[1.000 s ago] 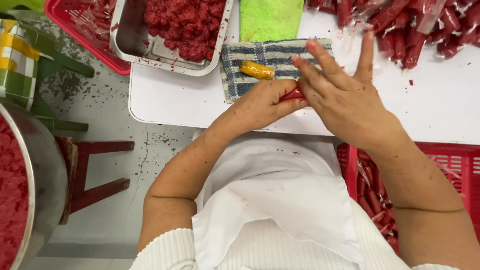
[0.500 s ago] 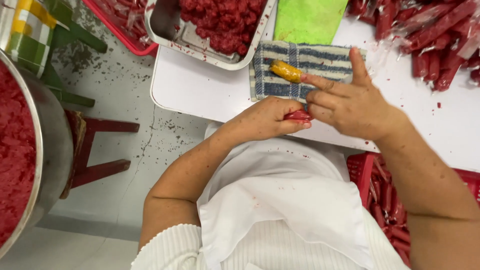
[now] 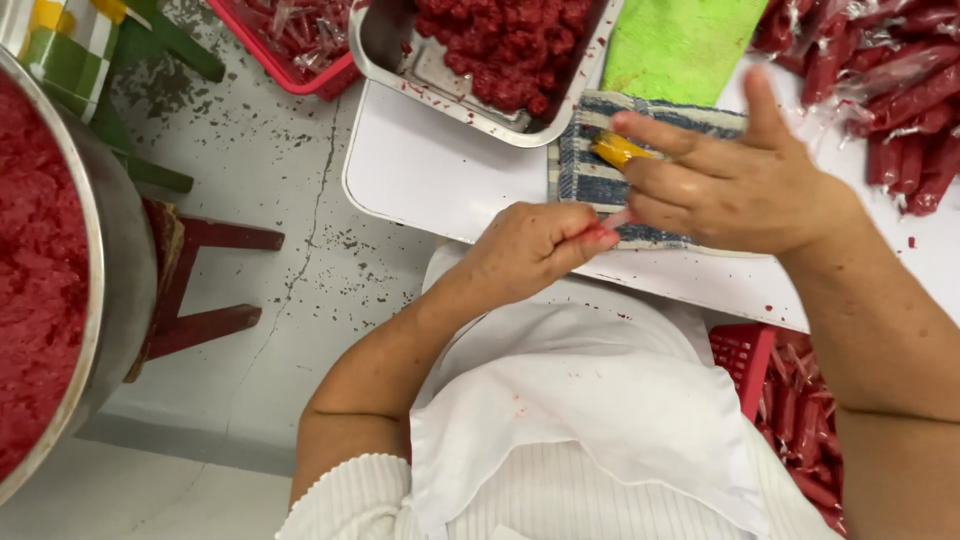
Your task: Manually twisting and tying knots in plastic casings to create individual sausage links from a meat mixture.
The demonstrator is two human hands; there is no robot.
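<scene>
Red wrapped stick (image 3: 612,222) pinched in left hand (image 3: 530,250) fingers, long axis toward right hand (image 3: 735,185); right fingers spread, released, touching stick tip.

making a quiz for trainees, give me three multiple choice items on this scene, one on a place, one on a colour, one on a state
1. Where does the blue-and-white striped cloth lie?
A. on the white table
B. on the floor
C. in the metal tray

2. What colour is the plain cloth beyond the striped one?
A. orange
B. green
C. black

3. How is the left hand?
A. flat and open
B. out of view
C. closed, pinching a small red piece

Answers:
1 A, it lies flat on the tabletop beside the rectangular metal tray of red minced stuff.
2 B, it is bright green.
3 C, its fingers curl around the piece, while the right hand is spread above.
</scene>
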